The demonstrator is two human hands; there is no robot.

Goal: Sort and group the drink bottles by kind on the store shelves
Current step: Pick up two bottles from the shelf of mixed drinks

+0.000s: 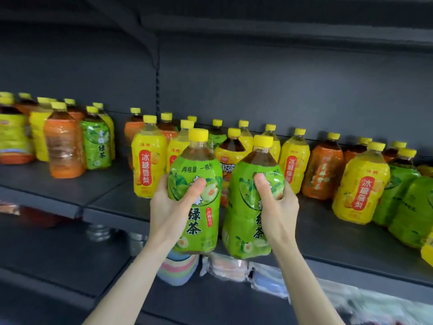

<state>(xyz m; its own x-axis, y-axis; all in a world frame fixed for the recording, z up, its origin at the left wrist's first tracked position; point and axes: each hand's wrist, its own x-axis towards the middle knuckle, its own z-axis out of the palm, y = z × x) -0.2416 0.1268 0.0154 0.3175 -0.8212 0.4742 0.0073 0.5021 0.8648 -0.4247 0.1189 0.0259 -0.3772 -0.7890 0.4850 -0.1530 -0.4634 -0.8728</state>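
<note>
My left hand (171,207) grips a green-label tea bottle (199,219) with a yellow cap. My right hand (278,207) grips a second green-label tea bottle (243,221) right beside it. Both bottles are upright, held in front of the dark shelf (339,245) edge. Behind them stand mixed bottles: a yellow-label one (148,165), one with a yellow and orange label (230,160), orange-label ones (321,174), another yellow-label one (360,191) and green-label ones (407,207) at the right.
On the left shelf section (58,191) stands a group of orange (64,148), green (97,144) and yellow (14,137) bottles. A lower shelf holds pastel stacked cups (174,270) and wrapped packages (234,268). A shelf upright (158,73) splits the back wall.
</note>
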